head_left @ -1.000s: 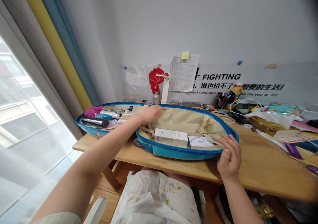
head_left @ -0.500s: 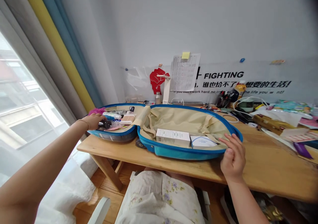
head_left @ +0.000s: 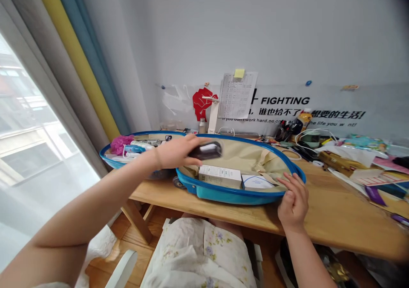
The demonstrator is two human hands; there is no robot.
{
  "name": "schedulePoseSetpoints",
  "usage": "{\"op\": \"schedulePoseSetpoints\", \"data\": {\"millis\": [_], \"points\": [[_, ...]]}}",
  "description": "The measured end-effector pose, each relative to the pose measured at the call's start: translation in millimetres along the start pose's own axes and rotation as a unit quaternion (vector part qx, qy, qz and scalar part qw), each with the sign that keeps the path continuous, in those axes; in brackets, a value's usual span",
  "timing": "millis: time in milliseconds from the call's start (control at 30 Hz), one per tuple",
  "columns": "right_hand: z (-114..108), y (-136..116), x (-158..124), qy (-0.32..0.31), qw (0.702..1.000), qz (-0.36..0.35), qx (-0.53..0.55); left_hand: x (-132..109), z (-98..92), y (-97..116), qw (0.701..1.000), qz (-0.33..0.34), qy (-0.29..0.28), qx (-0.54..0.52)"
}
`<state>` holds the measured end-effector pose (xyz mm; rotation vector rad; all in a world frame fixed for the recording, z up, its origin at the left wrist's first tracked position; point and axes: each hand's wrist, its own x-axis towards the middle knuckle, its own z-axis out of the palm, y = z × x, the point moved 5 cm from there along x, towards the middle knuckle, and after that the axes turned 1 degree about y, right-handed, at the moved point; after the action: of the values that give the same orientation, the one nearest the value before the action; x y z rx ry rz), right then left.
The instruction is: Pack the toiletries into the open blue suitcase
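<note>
My left hand (head_left: 179, 152) is closed round a dark, glossy bottle (head_left: 207, 150), blurred by motion, and holds it above the near-left part of the right half of an open blue suitcase (head_left: 236, 197). Below it, inside that half, stand a white printed carton (head_left: 220, 175) and a smaller white-and-blue box (head_left: 257, 182) against the front wall. My right hand (head_left: 294, 203) rests at the right front rim, fingers stretched and slightly apart, with nothing in them. In the suitcase's left half lie a pink mesh puff (head_left: 122, 145) and a blue-and-white item (head_left: 134, 149), partly behind my left arm.
The wooden desk (head_left: 335, 211) carries the suitcase. Papers, pouches and cables clutter its right side, near a yellow-labelled bottle (head_left: 303, 119). A white lamp (head_left: 213, 115) stands behind the suitcase. Curtains (head_left: 79, 58) hang at left; a white chair arm (head_left: 123, 269) is below.
My left hand has lifted the dark bottle out of the left half and carried it right, over the other half. My right hand stays at the rim.
</note>
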<state>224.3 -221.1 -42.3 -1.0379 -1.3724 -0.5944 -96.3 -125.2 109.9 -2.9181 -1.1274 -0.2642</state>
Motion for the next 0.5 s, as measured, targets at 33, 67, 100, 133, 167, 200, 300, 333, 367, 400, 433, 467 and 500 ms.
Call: {"op": "schedulePoseSetpoints", "data": {"millis": [33,67,100,133,167,200,300,333,367,400,433,467,500], "points": [[-0.1,0.1,-0.2,0.0,1.0,-0.001,-0.001,13.2,10.7,17.2,0.999,0.04,-0.018,-0.022],[-0.2,0.3,-0.4,-0.001,1.0,-0.002,-0.002,25.2,22.4,29.9,0.996,0.063,-0.037,-0.043],[-0.2,0.5,-0.4,-0.003,1.0,-0.002,-0.003,35.8,34.8,38.5,0.994,0.071,-0.061,-0.063],[-0.2,0.6,-0.4,-0.004,1.0,-0.003,-0.004,44.7,47.6,44.0,0.991,0.069,-0.089,-0.076],[-0.3,0.4,-0.3,-0.004,1.0,-0.005,-0.005,51.7,60.5,47.3,0.988,0.062,-0.119,-0.082],[-0.4,0.1,-0.2,-0.003,1.0,-0.008,-0.005,56.9,72.7,49.2,0.984,0.054,-0.149,-0.081],[-0.4,-0.7,0.5,-0.002,1.0,-0.008,-0.007,65.8,101.3,52.0,0.976,0.046,-0.207,-0.05],[-0.3,-0.7,0.7,-0.002,1.0,-0.004,-0.008,68.3,107.1,52.8,0.975,0.049,-0.211,-0.04],[-0.2,-0.7,0.8,-0.003,1.0,-0.001,-0.008,71.0,110.9,53.5,0.976,0.054,-0.209,-0.029],[-0.1,-0.8,0.8,-0.003,1.0,0.001,-0.008,73.8,112.6,54.3,0.977,0.06,-0.202,-0.016],[-0.1,-0.8,0.7,-0.003,1.0,0.001,-0.006,76.2,112.6,55.0,0.979,0.065,-0.195,-0.004],[-0.2,-0.8,0.4,-0.002,1.0,0.001,-0.003,77.5,111.4,55.4,0.979,0.069,-0.191,0.009],[-0.3,-0.5,0.1,-0.002,1.0,0.001,0.0,76.9,109.2,55.8,0.979,0.069,-0.188,0.019]]}}
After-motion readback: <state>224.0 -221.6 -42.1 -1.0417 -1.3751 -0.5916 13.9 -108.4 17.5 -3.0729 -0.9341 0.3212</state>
